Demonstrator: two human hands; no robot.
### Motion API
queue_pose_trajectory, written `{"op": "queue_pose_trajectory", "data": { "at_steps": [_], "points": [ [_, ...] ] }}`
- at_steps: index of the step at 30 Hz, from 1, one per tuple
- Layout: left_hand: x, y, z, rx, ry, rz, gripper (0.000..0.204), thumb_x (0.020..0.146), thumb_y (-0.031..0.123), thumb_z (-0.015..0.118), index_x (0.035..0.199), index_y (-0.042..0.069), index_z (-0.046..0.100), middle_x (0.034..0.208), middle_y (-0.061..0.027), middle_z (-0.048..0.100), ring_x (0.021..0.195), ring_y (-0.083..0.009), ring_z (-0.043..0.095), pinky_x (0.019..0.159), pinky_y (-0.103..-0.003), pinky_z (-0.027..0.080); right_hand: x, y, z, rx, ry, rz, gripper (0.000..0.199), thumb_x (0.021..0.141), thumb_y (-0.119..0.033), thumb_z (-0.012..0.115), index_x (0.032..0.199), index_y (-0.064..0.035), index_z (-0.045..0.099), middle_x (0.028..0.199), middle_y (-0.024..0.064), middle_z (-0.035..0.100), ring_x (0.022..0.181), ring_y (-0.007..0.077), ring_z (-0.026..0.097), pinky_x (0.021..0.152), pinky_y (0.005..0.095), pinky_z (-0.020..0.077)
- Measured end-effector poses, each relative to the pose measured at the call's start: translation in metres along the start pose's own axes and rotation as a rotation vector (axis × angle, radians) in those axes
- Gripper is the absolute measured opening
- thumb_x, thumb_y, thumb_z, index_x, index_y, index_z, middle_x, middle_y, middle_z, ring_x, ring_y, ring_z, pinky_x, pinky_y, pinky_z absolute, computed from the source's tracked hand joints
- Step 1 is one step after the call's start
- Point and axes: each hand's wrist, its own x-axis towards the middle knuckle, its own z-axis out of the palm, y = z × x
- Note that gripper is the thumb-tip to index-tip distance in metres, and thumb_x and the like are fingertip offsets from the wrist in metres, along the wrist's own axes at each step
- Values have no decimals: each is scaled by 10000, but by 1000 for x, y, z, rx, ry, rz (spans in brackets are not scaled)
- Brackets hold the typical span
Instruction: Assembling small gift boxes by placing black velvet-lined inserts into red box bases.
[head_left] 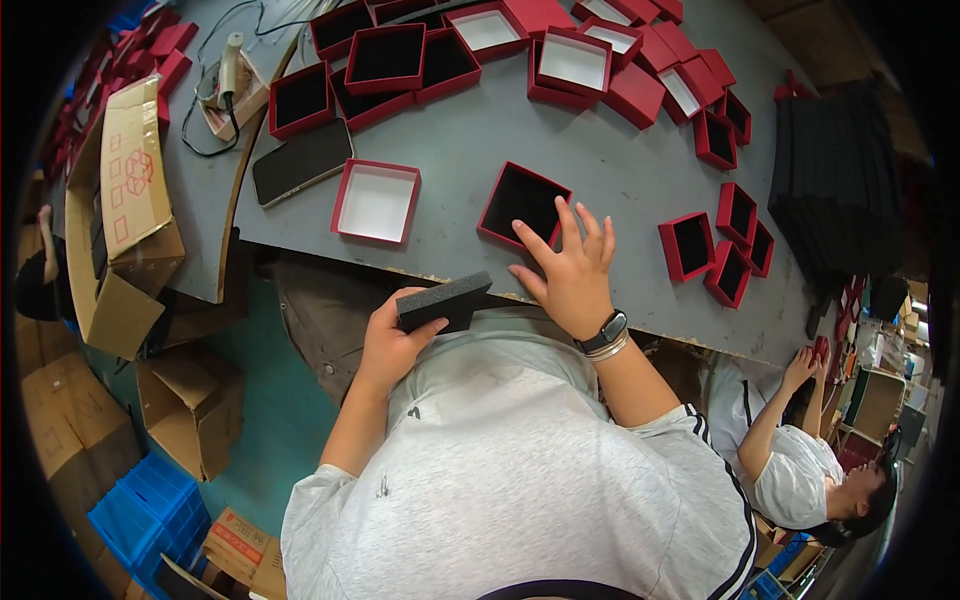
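Note:
My left hand (395, 340) grips a dark grey foam block (445, 302) in front of my body, just off the table's near edge. On the table, my right hand (575, 265) is spread over a red box with a black lining (520, 200). Its index fingertip touches the lining, and the other fingers reach over the box's right side. Left of that box lies an open red box with a white inside (377, 202). A black phone (303, 162) rests beside it, farther left.
Black-lined red boxes (385, 58) pile up at the back left, with white-lined red boxes (575, 62) at the back right. Several small red boxes (687, 247) sit right, near stacked black sheets (835, 180). A cardboard carton (130, 170) stands left. Another person (800, 470) works at the right.

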Motion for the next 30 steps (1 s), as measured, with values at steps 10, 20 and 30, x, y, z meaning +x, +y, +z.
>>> {"op": "queue_pose_trajectory", "data": {
  "at_steps": [10, 20, 30],
  "points": [
    [-6, 3, 2, -41, -22, -22, 344, 803, -45, 752, 1119, -18, 620, 1033, -46, 675, 954, -130, 614, 865, -279, 497, 11, 19, -21, -150, -132, -69, 553, 812, -404, 734, 1333, -324, 569, 1279, 156, 561, 1302, 314, 425, 1138, 599, 173],
    [-10, -11, -4, -176, 25, -57, 368, 814, -40, 749, 1153, -11, 608, 1112, -74, 678, 1021, -149, 624, 918, -294, 492, -71, 134, -47, -447, -85, 200, 493, 905, -291, 647, 1387, -299, 541, 1375, 53, 560, 1315, 266, 463, 1131, 562, 244],
    [-6, 12, 7, -350, 88, -95, 358, 860, 27, 731, 1188, -29, 596, 1090, -73, 683, 979, -139, 632, 892, -287, 504, -51, 135, -56, 124, 269, 451, 348, 908, -219, 661, 1206, -40, 637, 1175, 140, 660, 1137, 307, 595, 1010, 394, 437]
  ]
}}
